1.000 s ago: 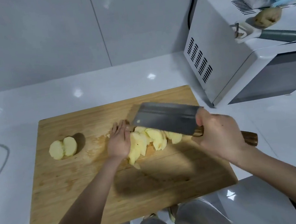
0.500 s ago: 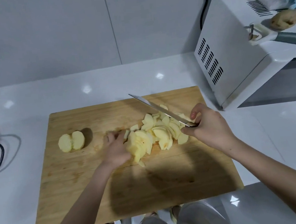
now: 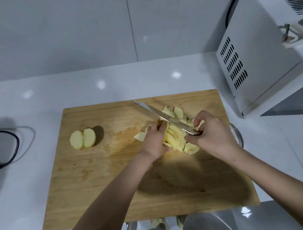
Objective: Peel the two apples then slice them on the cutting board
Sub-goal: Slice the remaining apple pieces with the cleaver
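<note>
A wooden cutting board (image 3: 101,176) lies on the white counter. A peeled apple (image 3: 82,139), split into two halves that lie together, sits on the board's left part. A heap of pale apple slices (image 3: 175,140) lies right of the board's middle. My left hand (image 3: 154,142) presses against the heap's left side with straight fingers. My right hand (image 3: 212,134) grips the handle of a cleaver (image 3: 158,115). The blade is seen edge-on and slants up-left across the top of the heap. Part of the heap is hidden under both hands.
A white microwave (image 3: 264,61) stands at the right, close to the board's far right corner, with a peeler (image 3: 288,35) on top. A glass bowl rim (image 3: 237,134) shows behind my right hand. A black cord (image 3: 10,148) lies at the left.
The cleaver turned from broadside to edge-on over the slices. My left hand moved right against the heap, and the slices are gathered closer between both hands.
</note>
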The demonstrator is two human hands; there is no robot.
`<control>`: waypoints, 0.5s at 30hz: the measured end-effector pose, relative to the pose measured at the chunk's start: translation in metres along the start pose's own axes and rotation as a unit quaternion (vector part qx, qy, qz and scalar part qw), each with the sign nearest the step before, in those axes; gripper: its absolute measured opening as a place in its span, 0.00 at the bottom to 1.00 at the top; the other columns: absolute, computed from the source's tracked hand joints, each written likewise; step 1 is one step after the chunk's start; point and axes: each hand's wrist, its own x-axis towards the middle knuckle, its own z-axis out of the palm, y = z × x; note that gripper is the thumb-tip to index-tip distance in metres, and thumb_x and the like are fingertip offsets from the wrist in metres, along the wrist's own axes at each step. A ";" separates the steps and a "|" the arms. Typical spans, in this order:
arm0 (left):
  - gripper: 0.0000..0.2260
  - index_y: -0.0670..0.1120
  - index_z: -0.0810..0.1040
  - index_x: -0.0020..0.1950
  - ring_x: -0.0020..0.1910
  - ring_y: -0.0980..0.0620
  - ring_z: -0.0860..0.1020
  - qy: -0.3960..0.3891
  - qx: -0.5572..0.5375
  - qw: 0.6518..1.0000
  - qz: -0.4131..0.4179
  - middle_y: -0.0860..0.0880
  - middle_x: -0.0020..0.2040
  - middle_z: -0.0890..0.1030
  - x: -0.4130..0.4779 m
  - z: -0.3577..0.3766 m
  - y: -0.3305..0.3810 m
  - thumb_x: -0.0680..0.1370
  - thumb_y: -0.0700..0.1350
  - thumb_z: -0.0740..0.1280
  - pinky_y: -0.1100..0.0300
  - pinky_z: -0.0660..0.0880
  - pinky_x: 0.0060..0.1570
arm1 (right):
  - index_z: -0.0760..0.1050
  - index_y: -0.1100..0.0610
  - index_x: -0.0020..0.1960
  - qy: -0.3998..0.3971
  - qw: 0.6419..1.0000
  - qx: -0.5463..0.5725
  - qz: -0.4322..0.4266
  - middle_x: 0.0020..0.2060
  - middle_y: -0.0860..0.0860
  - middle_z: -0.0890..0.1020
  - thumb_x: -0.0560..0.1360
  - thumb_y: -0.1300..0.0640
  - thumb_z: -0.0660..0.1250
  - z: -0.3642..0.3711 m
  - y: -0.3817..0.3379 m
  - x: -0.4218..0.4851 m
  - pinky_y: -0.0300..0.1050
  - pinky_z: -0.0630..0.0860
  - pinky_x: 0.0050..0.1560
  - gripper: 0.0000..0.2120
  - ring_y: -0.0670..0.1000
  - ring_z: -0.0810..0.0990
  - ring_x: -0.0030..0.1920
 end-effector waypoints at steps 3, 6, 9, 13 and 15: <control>0.45 0.48 0.47 0.78 0.70 0.45 0.59 0.002 0.009 1.000 -0.003 0.43 0.71 0.59 -0.011 -0.007 -0.010 0.71 0.48 0.74 0.59 0.60 0.68 | 0.68 0.52 0.45 -0.003 1.000 -0.006 -0.006 0.31 0.48 0.78 0.67 0.54 0.74 -0.002 -0.002 0.003 0.42 0.67 0.31 0.16 0.48 0.76 0.32; 0.36 0.48 0.55 0.77 0.69 0.44 0.62 0.067 0.004 0.997 -0.045 0.44 0.70 0.63 -0.037 -0.024 -0.043 0.74 0.44 0.69 0.59 0.63 0.65 | 0.70 0.52 0.46 -0.015 1.000 0.004 -0.004 0.30 0.50 0.79 0.68 0.54 0.73 0.000 -0.005 0.007 0.41 0.65 0.28 0.13 0.47 0.74 0.28; 0.19 0.41 0.77 0.63 0.56 0.35 0.74 0.259 0.004 0.959 -0.112 0.37 0.57 0.77 -0.059 -0.045 -0.094 0.73 0.41 0.65 0.47 0.71 0.55 | 0.74 0.52 0.48 -0.042 0.998 0.038 -0.012 0.31 0.51 0.80 0.70 0.55 0.70 0.009 -0.011 0.008 0.43 0.72 0.30 0.08 0.51 0.78 0.28; 0.21 0.41 0.74 0.66 0.61 0.34 0.69 0.286 -0.024 0.902 -0.323 0.35 0.63 0.72 -0.069 -0.090 -0.153 0.74 0.46 0.69 0.45 0.66 0.61 | 0.76 0.49 0.44 -0.077 0.995 0.062 -0.029 0.30 0.50 0.81 0.71 0.56 0.67 0.024 -0.025 0.006 0.47 0.76 0.33 0.03 0.52 0.79 0.29; 0.26 0.41 0.70 0.69 0.62 0.37 0.71 0.205 -0.135 0.894 -0.375 0.37 0.65 0.72 -0.069 -0.108 -0.171 0.74 0.48 0.71 0.46 0.69 0.62 | 0.76 0.49 0.41 -0.097 0.993 0.061 -0.035 0.29 0.51 0.80 0.72 0.56 0.67 0.032 -0.033 0.005 0.47 0.76 0.32 0.03 0.51 0.78 0.28</control>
